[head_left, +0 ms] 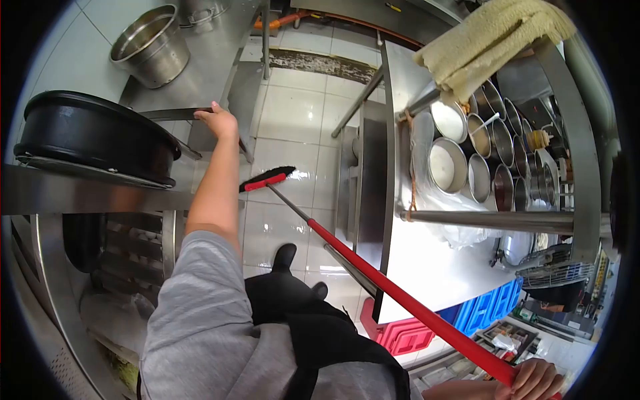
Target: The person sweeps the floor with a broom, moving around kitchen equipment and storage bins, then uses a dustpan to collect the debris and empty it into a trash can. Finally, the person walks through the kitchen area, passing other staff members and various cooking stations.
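My right hand (pixel 537 380), low at the right, is wrapped around the red handle of a broom (pixel 407 298). The broom slants across the view to its red head with black bristles (pixel 268 179), low over the shiny tile floor. My left arm reaches forward along the steel counter. At its end, my left hand (pixel 219 121) has its fingers curled over the end of a flat metal bar (pixel 175 114), thumb on top. Close by on the left is a large round black pan (pixel 100 137).
A steel pot (pixel 155 50) stands on the left counter. At right, a rack holds several metal containers (pixel 447 165), with a yellowish towel (pixel 493 43) over its rail. Red crates (pixel 405 337) and blue crates (pixel 490 310) sit below. A tiled aisle (pixel 290 120) runs between the counters.
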`<state>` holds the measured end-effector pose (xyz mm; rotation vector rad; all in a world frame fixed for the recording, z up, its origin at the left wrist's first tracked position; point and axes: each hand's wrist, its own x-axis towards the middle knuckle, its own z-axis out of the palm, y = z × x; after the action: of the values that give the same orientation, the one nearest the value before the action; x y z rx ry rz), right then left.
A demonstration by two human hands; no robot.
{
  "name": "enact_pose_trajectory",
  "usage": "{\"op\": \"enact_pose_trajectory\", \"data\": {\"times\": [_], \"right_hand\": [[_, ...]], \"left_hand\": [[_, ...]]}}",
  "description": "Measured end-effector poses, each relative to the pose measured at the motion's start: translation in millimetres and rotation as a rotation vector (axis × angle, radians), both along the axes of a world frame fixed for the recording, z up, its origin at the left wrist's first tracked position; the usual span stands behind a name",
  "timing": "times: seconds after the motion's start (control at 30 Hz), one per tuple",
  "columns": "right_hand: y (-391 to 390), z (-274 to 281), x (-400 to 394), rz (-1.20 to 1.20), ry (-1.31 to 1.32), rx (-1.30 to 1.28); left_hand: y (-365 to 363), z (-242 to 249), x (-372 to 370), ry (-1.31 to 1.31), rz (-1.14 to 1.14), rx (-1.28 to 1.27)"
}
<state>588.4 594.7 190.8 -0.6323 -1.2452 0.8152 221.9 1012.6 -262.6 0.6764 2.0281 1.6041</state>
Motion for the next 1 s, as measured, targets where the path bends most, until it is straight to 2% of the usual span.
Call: {"op": "enact_pose_trajectory", "data": {"times": [0.07, 0.4, 0.53, 0.57, 0.63, 0.67, 0.73, 0.77, 0.8, 0.87, 0.9, 0.97, 1.0], "right_hand": [[-1, 2, 2, -0.001, -0.017, -0.008], [8, 5, -11, -0.039, -0.017, -0.043], [12, 0, -21, -0.049, -0.002, -0.068], [12, -3, -22, -0.062, 0.018, -0.041], [12, -7, -20, -0.065, 0.046, -0.056], [14, -9, -21, -0.100, 0.071, -0.037], [18, -10, -23, -0.134, 0.116, -0.001], [21, -8, -22, -0.131, 0.121, -0.009], [22, -3, -21, -0.130, 0.124, -0.001], [20, 5, -15, -0.132, 0.123, 0.010], [20, 8, -16, -0.134, 0.127, 0.002], [23, 14, -15, -0.057, 0.186, 0.051], [24, 13, -5, 0.036, 0.158, 0.057]], "left_hand": [[14, -3, -2, 0.076, 0.019, -0.027], [42, 6, 6, 0.098, 0.034, -0.073], [56, -25, -10, 0.071, -0.065, 0.083], [37, -10, -2, 0.067, -0.068, 0.052], [-14, 46, 41, 0.172, -0.256, 0.161], [-49, 51, 62, 0.268, -0.463, 0.145], [-137, 27, 107, 0.081, -1.250, 0.568], [-172, 92, 127, -0.168, -1.719, 0.488], [-197, 99, 140, -0.176, -1.720, 0.475], [-229, 105, 154, 0.213, -2.011, 0.145], [-235, 104, 155, 0.207, -2.015, 0.136], [-242, 102, 154, 0.385, -1.791, 0.267], [-250, 100, 152, 0.374, -1.588, 0.399]]}}
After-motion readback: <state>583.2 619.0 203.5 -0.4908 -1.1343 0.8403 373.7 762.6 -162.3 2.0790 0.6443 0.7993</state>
